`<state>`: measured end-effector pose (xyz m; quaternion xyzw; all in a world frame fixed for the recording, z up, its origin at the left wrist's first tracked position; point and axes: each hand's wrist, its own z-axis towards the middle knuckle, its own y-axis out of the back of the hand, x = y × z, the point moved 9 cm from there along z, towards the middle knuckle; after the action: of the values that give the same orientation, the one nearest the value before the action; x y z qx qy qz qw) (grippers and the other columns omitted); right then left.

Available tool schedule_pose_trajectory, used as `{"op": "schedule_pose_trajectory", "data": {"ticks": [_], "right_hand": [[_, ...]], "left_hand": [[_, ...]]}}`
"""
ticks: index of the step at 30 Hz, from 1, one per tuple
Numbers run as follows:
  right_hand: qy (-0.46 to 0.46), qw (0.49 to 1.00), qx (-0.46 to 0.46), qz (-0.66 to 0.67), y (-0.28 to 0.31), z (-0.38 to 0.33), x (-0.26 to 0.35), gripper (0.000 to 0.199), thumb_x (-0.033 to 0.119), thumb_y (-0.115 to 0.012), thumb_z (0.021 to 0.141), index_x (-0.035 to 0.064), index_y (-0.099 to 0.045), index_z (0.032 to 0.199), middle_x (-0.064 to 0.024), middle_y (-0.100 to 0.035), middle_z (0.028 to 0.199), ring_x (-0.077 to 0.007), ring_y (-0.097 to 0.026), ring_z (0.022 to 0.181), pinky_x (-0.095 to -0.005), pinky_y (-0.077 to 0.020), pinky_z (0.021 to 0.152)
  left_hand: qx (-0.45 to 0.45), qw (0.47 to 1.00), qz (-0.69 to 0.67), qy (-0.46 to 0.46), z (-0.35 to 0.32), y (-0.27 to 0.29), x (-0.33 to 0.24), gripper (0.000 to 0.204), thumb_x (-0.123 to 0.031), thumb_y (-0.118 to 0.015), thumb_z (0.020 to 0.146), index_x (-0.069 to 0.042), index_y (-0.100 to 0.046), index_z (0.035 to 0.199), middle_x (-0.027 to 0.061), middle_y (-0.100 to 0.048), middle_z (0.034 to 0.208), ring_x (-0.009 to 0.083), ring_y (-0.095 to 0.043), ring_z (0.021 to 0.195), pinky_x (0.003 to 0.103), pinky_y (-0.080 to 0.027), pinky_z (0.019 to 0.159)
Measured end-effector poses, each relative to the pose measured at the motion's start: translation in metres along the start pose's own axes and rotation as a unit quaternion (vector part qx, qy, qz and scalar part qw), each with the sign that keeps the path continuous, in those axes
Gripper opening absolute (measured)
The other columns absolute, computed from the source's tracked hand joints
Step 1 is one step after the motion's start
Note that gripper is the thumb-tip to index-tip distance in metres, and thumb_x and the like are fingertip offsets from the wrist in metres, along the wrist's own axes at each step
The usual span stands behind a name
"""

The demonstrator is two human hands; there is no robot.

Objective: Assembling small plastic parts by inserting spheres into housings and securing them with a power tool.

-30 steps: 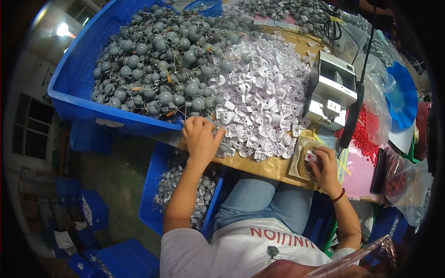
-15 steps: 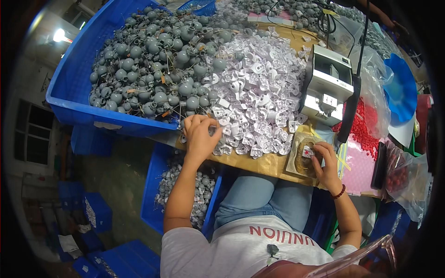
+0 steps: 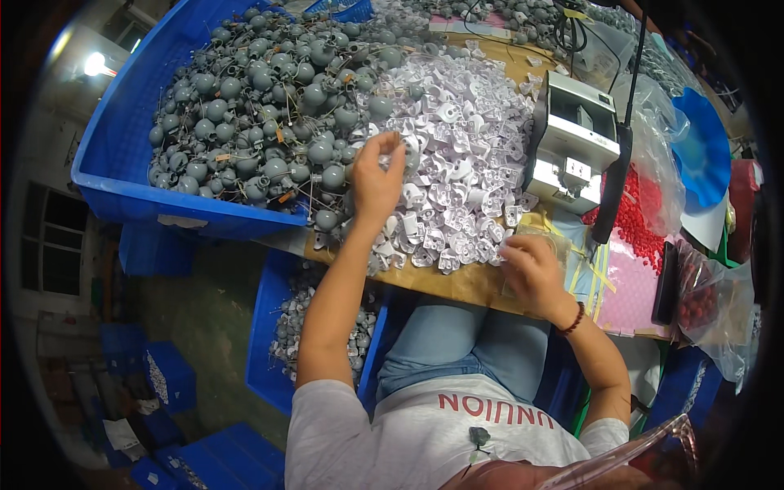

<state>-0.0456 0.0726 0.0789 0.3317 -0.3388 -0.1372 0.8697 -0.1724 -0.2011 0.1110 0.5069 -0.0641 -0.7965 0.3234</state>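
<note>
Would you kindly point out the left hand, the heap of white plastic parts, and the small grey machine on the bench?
left hand point(image 3: 377, 181): head view, on the back of the hand.
heap of white plastic parts point(image 3: 461, 147): head view, middle of the pile.
small grey machine point(image 3: 572, 139): head view, its top face.

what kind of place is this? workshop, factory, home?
Probably a small-parts assembly workshop or factory bench. A big blue bin holds grey round parts, a heap of white plastic pieces covers the bench, and a small grey machine stands beside it.
</note>
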Motion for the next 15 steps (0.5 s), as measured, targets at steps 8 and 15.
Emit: {"op": "schedule_pose_trajectory", "data": {"ticks": [8,15], "right_hand": [[0.261,0.941,0.152,-0.155,-0.147,0.035,0.069,0.035,0.023,-0.054,0.093,0.012,-0.061,0.126,-0.0077,-0.05,0.151,-0.0258,-0.035,0.148,-0.0557,-0.0263,0.121],[0.263,0.93,0.134,-0.217,-0.155,0.075,0.032,0.04,0.025,-0.05,0.095,0.0147,-0.056,0.133,-0.0069,-0.044,0.157,-0.026,-0.029,0.153,-0.0606,-0.0224,0.122]], "left_hand": [[0.007,0.992,-0.117,0.053,0.028,-0.005,0.021,0.02,-0.013,-0.075,0.092,-0.001,-0.069,0.108,0.0064,-0.074,0.096,0.0124,-0.068,0.087,0.029,-0.054,0.077],[-0.063,0.969,-0.237,-0.018,0.056,-0.005,0.032,0.02,-0.013,-0.072,0.097,0.001,-0.065,0.11,0.0016,-0.07,0.096,0.0067,-0.062,0.084,0.023,-0.051,0.075]]}}
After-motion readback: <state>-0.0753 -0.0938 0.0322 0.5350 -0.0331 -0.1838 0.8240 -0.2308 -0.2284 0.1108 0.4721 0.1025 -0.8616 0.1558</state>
